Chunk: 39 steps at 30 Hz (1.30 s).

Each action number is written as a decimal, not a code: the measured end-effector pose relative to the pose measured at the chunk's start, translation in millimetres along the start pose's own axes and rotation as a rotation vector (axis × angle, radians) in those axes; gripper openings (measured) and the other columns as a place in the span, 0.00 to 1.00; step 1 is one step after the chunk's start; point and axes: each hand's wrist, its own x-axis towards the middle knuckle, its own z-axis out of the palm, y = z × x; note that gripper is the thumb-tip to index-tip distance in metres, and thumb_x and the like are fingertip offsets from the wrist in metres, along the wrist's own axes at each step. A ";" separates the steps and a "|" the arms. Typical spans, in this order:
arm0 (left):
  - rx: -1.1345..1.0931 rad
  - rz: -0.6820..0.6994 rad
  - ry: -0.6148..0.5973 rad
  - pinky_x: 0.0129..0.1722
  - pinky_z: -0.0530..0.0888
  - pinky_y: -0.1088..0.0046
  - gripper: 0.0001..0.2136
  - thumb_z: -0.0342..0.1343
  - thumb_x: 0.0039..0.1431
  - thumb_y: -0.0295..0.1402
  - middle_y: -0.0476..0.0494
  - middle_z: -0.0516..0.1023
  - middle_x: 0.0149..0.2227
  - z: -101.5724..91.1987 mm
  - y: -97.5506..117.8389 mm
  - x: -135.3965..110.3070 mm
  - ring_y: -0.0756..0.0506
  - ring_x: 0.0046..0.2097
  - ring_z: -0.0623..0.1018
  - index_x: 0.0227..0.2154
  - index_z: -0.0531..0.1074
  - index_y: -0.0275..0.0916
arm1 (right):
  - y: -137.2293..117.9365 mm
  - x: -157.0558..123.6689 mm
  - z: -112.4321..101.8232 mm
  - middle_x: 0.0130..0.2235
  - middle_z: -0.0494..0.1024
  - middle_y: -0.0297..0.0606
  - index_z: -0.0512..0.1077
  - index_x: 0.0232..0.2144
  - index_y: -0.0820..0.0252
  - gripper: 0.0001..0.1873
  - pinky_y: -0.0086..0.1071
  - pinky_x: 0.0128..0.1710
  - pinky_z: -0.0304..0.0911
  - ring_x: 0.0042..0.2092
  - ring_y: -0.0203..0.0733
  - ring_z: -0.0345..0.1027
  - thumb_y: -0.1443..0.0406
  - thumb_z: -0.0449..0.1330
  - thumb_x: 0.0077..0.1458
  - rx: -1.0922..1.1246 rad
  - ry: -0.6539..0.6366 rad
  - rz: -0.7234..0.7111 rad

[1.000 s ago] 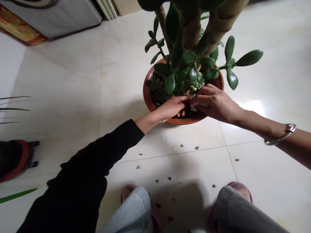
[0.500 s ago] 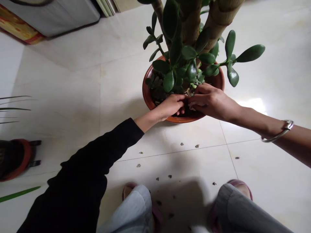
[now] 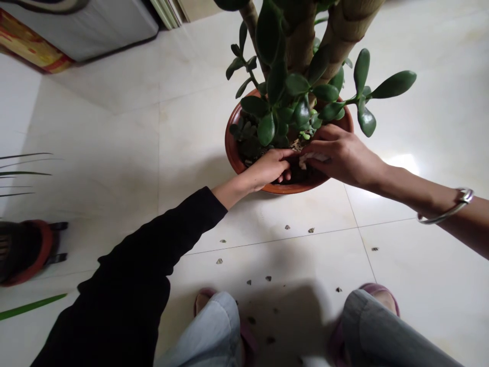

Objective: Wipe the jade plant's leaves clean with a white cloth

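Observation:
A terracotta pot [image 3: 231,148] stands on the pale tiled floor and holds a jade plant [image 3: 275,81] with thick stems and fleshy green leaves. My left hand [image 3: 267,168], in a black sleeve, reaches over the pot's near rim with its fingers curled down into the dark soil [image 3: 250,150]. My right hand [image 3: 340,153], bare-armed with a silver bangle [image 3: 451,209], meets it from the right. Its fingers are pressed together over the soil under the leaves, around something pale that I cannot make out. The fingertips of both hands almost touch.
Several small dark crumbs [image 3: 286,227] lie scattered on the tiles between the pot and my knees. A second reddish pot [image 3: 23,250] sits at the left edge beside thin green leaves. A grey cabinet [image 3: 87,25] stands at the back left.
My right hand has shifted slightly up and to the right over the soil. My left hand stays in the same spot at the pot's near rim.

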 end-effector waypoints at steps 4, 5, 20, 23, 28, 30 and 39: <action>0.073 0.023 -0.045 0.32 0.72 0.79 0.30 0.45 0.64 0.16 0.50 0.78 0.27 -5.4 -1.9 -5.8 0.53 0.28 0.76 0.66 0.72 0.36 | -0.5 -8.1 -18.8 0.42 0.80 0.44 0.84 0.41 0.56 0.08 0.42 0.40 0.71 0.41 0.48 0.74 0.62 0.65 0.64 -0.013 0.056 0.130; 0.103 0.044 -0.051 0.35 0.74 0.78 0.30 0.46 0.65 0.17 0.49 0.80 0.29 -7.7 -3.8 -8.7 0.52 0.30 0.78 0.68 0.71 0.37 | -2.3 -12.0 -24.0 0.42 0.81 0.43 0.84 0.42 0.56 0.08 0.41 0.39 0.71 0.39 0.47 0.74 0.62 0.65 0.64 -0.013 0.055 0.168; 0.000 -0.087 -0.083 0.58 0.79 0.63 0.21 0.52 0.67 0.20 0.32 0.80 0.55 -17.0 4.6 -27.7 0.48 0.45 0.86 0.61 0.73 0.32 | -37.3 -70.8 -27.0 0.45 0.84 0.42 0.79 0.53 0.53 0.15 0.38 0.42 0.75 0.44 0.45 0.76 0.70 0.62 0.67 0.015 -0.021 -0.165; -0.078 -0.159 -0.108 0.61 0.78 0.62 0.19 0.57 0.66 0.23 0.34 0.84 0.50 -23.9 6.5 -24.8 0.46 0.46 0.86 0.59 0.75 0.32 | -37.6 -75.6 -22.8 0.43 0.83 0.42 0.79 0.54 0.54 0.15 0.39 0.41 0.75 0.43 0.45 0.76 0.68 0.62 0.67 0.004 -0.033 -0.182; -0.183 -0.259 -0.179 0.65 0.75 0.61 0.19 0.61 0.64 0.23 0.35 0.86 0.46 -34.3 5.1 -13.5 0.45 0.50 0.85 0.57 0.76 0.33 | -36.1 -74.7 -24.1 0.44 0.84 0.41 0.79 0.54 0.47 0.16 0.41 0.42 0.75 0.45 0.47 0.78 0.68 0.61 0.67 -0.008 -0.029 -0.130; -0.226 -0.268 -0.211 0.66 0.74 0.60 0.17 0.61 0.63 0.23 0.36 0.86 0.43 -37.1 3.5 -9.1 0.46 0.50 0.85 0.55 0.77 0.33 | -36.5 -66.3 -24.3 0.44 0.84 0.41 0.79 0.53 0.47 0.15 0.41 0.42 0.75 0.46 0.48 0.77 0.68 0.61 0.67 -0.014 -0.004 -0.102; -0.358 -0.247 -0.255 0.64 0.77 0.62 0.13 0.58 0.60 0.14 0.37 0.87 0.41 -36.8 0.3 -3.1 0.47 0.46 0.86 0.44 0.82 0.31 | -29.1 -2.3 13.7 0.39 0.77 0.45 0.81 0.45 0.59 0.13 0.38 0.41 0.68 0.43 0.47 0.71 0.64 0.56 0.69 -0.051 -0.052 -0.032</action>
